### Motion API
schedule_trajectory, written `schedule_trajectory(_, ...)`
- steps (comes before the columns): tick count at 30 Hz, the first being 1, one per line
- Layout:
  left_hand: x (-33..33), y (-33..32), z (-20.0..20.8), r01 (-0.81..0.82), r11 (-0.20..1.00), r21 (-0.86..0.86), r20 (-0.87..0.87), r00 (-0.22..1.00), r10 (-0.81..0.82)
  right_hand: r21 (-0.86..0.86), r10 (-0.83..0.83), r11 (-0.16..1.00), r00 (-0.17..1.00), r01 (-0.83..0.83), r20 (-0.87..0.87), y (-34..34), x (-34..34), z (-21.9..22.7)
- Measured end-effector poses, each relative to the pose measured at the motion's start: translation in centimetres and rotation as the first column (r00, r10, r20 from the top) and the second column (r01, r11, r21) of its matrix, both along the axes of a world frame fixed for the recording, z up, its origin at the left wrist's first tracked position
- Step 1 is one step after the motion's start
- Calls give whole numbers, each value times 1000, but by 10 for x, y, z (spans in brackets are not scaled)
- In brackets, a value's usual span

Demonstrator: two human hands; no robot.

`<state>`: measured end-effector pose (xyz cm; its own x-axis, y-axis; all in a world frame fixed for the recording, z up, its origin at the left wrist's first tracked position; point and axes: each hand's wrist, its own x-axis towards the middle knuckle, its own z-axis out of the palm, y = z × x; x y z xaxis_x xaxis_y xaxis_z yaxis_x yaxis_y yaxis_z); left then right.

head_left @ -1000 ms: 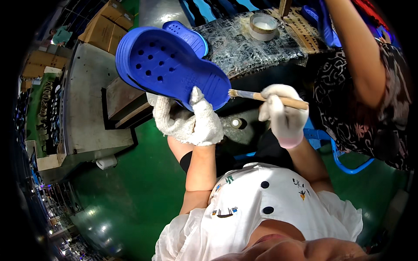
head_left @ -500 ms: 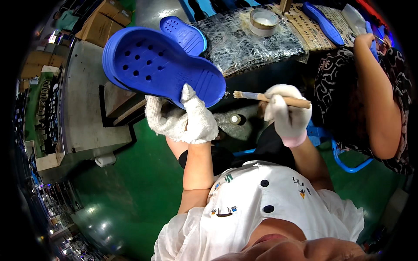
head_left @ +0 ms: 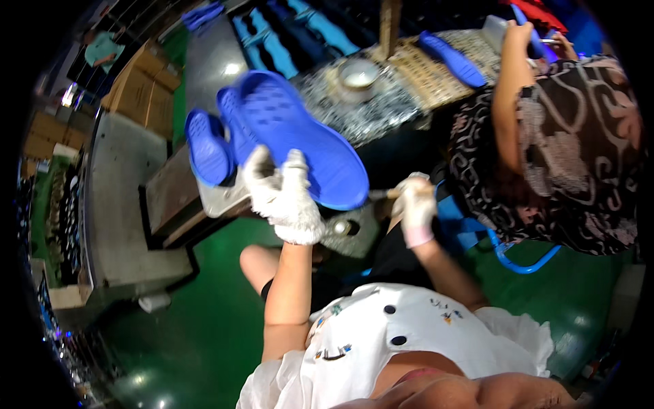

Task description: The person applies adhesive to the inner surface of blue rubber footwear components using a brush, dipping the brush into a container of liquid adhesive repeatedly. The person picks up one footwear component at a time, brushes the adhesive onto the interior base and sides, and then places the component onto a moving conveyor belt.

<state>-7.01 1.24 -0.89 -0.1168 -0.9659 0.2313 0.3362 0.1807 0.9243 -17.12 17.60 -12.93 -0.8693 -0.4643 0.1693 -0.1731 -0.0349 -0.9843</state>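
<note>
My left hand [head_left: 286, 201], in a white knitted glove, grips the edge of a blue clog-like shoe sole [head_left: 300, 136]. This sole is tilted, with its dotted inner side showing and its toe toward the table. My right hand [head_left: 413, 208], gloved in white, is closed around a paintbrush [head_left: 386, 195] with a wooden handle. The brush tip is blurred and close to the sole's near end; whether they touch I cannot tell. Behind the held sole is a second blue sole [head_left: 235, 126], partly hidden. Another blue sole [head_left: 208, 148] lies to its left on the bench corner.
A roll of tape [head_left: 358, 75] sits on the plastic-wrapped tabletop [head_left: 398, 102]. Farther right lies a blue sole [head_left: 452, 59] on cardboard. A co-worker [head_left: 552, 143] sits close on my right, holding a blue piece. Below is a small white-topped container [head_left: 343, 227]; cartons [head_left: 139, 88] stand far left.
My view has shifted to the right and back. The held sole has turned more steeply, its near end pointing down. My right hand with the brush is lower and farther left in view.
</note>
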Motion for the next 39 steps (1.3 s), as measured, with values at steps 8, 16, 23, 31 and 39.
schedule_trajectory(8, -182, 52, -50, 599, 771, 217, 66, 779, -623, 381, 81, 922, 997, -71, -11, 5, 11, -93)
schedule_trajectory(16, -183, 16, -28, 586, 518, -623, 631, 768, -110, 267, 74, 955, 978, -126, 196, 7, 10, -117)
schedule_trajectory(23, 3, -67, -16, 271, 564, -780, 608, 542, 580, -154, 42, 988, 980, -12, 197, 9, -7, -20)
schedule_trajectory(31, 53, -110, -58, 244, 740, -627, 646, 694, 319, -125, -153, 986, 887, 109, -436, -80, -112, 147)
schedule_trajectory(39, 101, -58, -13, 194, 932, 306, 14, 978, -208, 374, 112, 893, 683, 250, -722, -147, -153, 150)
